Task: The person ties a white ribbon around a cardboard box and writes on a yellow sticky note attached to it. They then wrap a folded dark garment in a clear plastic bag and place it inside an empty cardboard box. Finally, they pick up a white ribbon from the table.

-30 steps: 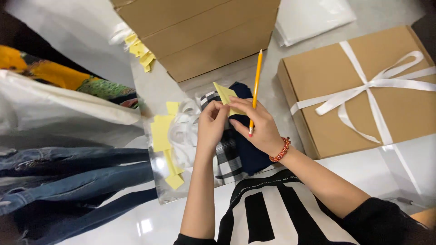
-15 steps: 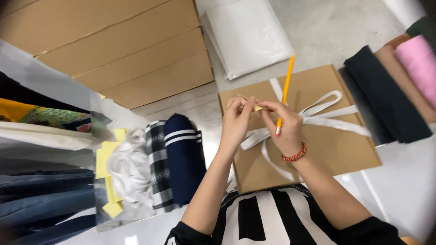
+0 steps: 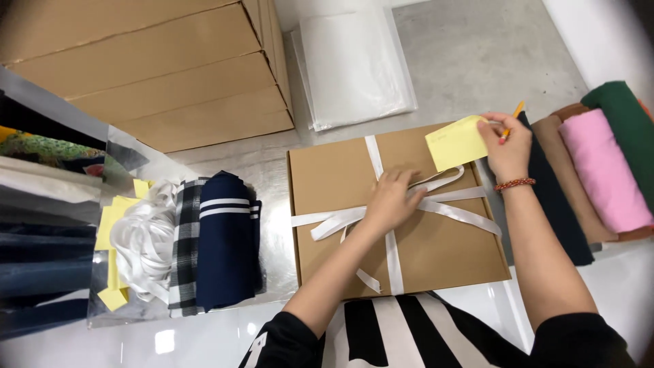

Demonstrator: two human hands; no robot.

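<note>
A flat brown cardboard box point(image 3: 334, 187) tied with a white ribbon point(image 3: 463, 215) lies in front of me. My left hand point(image 3: 390, 201) presses on the ribbon's knot near the middle of the lid. My right hand point(image 3: 507, 146) hovers over the box's far right corner. It pinches a yellow sticky note point(image 3: 456, 142) and also holds a yellow pencil point(image 3: 516, 112).
Folded clothes in pink point(image 3: 603, 167), green, brown and black lie to the right. A navy striped garment point(image 3: 228, 245), a plaid one and a bundle of white ribbon point(image 3: 143, 238) lie to the left. Stacked cardboard boxes point(image 3: 157, 75) and clear plastic bags point(image 3: 351, 65) sit behind.
Both hands were together at the ribbon. My right hand has swung right with the note and pencil, while my left hand has dropped flat onto the knot.
</note>
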